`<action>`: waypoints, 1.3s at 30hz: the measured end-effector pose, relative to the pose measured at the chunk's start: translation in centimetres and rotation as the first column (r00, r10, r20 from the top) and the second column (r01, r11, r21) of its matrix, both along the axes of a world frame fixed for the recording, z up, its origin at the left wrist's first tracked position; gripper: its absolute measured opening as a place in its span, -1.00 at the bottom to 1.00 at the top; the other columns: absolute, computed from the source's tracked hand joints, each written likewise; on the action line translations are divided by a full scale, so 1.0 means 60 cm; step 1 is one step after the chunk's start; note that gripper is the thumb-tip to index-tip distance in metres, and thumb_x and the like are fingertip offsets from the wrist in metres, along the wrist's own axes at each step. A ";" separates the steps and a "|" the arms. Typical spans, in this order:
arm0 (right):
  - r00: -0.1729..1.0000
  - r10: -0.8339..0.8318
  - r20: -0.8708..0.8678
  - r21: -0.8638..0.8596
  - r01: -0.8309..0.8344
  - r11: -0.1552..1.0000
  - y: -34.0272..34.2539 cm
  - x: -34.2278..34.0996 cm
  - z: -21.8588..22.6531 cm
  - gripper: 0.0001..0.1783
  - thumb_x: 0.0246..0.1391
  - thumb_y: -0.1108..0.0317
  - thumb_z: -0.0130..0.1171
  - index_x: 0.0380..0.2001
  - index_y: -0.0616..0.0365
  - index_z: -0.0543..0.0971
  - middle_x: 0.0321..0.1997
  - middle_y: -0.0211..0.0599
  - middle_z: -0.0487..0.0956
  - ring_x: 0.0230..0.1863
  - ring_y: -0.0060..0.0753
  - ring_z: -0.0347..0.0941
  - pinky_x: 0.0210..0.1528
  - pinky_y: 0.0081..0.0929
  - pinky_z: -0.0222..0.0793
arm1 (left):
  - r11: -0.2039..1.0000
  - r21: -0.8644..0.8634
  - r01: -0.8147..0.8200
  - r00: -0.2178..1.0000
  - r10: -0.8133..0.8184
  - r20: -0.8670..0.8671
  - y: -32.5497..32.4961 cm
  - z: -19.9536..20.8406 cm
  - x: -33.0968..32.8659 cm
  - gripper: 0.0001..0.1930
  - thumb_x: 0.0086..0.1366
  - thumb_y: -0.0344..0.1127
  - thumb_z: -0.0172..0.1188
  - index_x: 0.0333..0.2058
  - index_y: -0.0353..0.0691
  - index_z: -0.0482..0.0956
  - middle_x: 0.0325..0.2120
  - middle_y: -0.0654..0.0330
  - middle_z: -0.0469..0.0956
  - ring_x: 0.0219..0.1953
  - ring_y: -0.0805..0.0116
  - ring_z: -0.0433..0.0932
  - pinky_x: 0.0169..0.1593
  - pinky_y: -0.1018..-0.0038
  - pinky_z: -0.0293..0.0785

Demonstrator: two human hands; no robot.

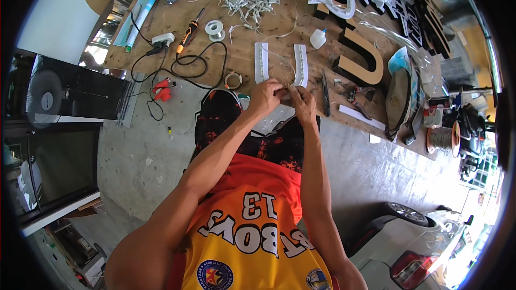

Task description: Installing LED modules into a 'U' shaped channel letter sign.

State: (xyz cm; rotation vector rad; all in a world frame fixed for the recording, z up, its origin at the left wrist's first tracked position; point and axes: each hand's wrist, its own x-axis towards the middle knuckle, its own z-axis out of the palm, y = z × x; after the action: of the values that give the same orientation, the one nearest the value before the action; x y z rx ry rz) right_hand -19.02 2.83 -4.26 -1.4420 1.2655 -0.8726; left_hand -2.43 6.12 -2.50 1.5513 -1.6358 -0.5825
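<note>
Head view: both hands meet at the near edge of a rough wooden counter (pixel 279 21). The left hand (pixel 265 96) and right hand (pixel 304 101) are curled, fingertips pinched on the bottom bend of a white U-shaped strip (pixel 299 64), whose two flat arms lie on the wood. Just beside it rest thin black pliers (pixel 325 96). Farther back sit a solder spool (pixel 215 29), an orange-handled iron (pixel 187 35), a small glue bottle (pixel 318 38) and a thick brown U letter (pixel 363 53).
</note>
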 end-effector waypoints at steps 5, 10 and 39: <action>0.995 0.028 0.098 0.110 -0.039 0.993 -0.005 0.001 0.024 -0.77 0.21 0.34 0.11 -0.22 0.26 0.64 -0.54 -0.42 0.51 -0.46 -0.61 0.39 -0.38 -0.53 0.35 | 1.000 0.003 0.003 0.998 -0.003 -0.057 -0.018 -0.002 0.009 -0.82 0.15 -0.41 0.35 -0.24 -0.26 0.71 -0.31 0.08 0.67 -0.32 0.13 0.65 -0.25 0.35 0.54; 0.993 -0.018 0.120 0.069 0.009 0.998 0.002 0.005 0.016 -0.70 0.21 0.33 0.10 -0.08 0.27 0.64 -0.50 -0.43 0.54 -0.45 -0.63 0.41 -0.34 -0.58 0.38 | 0.999 0.050 -0.005 0.991 0.012 -0.130 -0.022 0.000 0.003 -0.82 0.16 -0.40 0.34 -0.23 -0.25 0.71 -0.32 0.07 0.68 -0.33 0.18 0.66 -0.25 0.39 0.53; 0.976 -0.113 -0.185 -0.277 0.059 0.959 0.007 0.033 0.013 -0.84 0.02 0.43 0.22 -0.34 0.31 0.64 -0.49 -0.03 0.63 -0.46 -0.17 0.61 -0.36 -0.31 0.46 | 0.987 0.150 0.053 0.965 -0.012 -0.262 -0.030 0.009 0.014 -0.53 0.10 -0.56 0.31 0.02 -0.25 0.48 -0.33 0.09 0.71 -0.33 0.39 0.66 -0.26 0.45 0.57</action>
State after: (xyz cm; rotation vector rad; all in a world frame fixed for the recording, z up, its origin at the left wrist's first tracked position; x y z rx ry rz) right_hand -17.02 3.28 -3.48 -1.7351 1.4080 -1.0100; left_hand -1.57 4.29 -1.94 1.4886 -1.4458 -0.9116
